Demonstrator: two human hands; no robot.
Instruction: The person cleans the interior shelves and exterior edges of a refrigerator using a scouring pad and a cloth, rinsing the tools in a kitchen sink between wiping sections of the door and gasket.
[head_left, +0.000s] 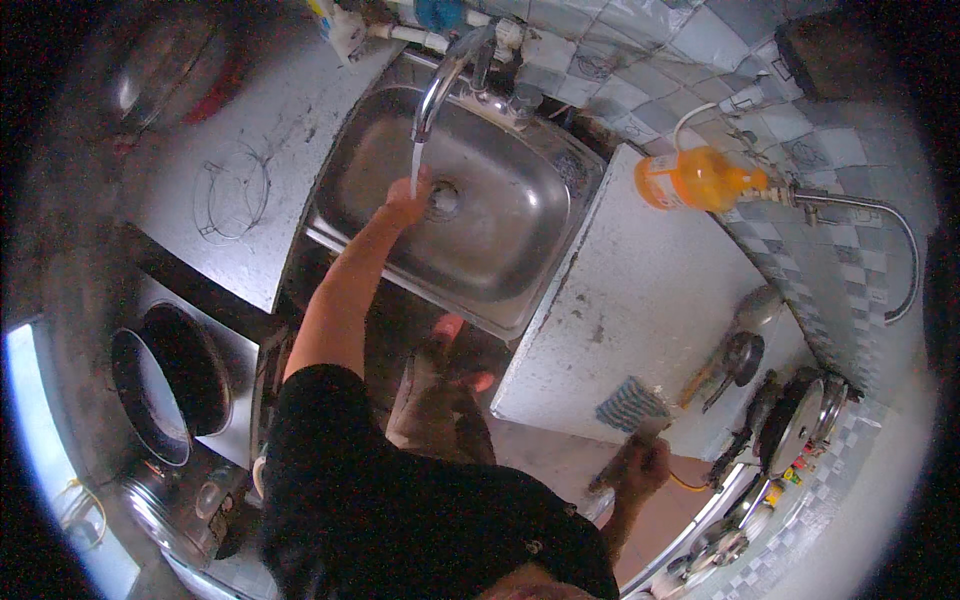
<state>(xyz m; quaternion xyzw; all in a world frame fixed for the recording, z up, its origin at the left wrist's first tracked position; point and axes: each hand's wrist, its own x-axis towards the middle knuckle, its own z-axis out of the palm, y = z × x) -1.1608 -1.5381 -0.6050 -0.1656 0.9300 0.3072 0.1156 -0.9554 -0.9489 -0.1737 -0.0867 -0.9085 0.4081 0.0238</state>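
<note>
My left hand (406, 201) is over the stainless steel sink (495, 225), in the thin stream of water from the curved chrome faucet (442, 82). It is beside the round drain (445, 198), and its fingers look bunched; whether they hold anything is hidden. Off to the right and lower down, my right hand (646, 463) is in shadow near the counter's front edge. A blue-grey striped cloth (631, 405) lies on the counter just above it. Blur and dim light hide whether that hand grips something.
An orange liquid soap bottle (686, 180) is by the tiled wall on the right counter (600, 300). A wire ring stand (232, 195) rests on the left counter. Pans (154, 397) sit lower left; a lidded pan (799, 427) and other cookware line the right side.
</note>
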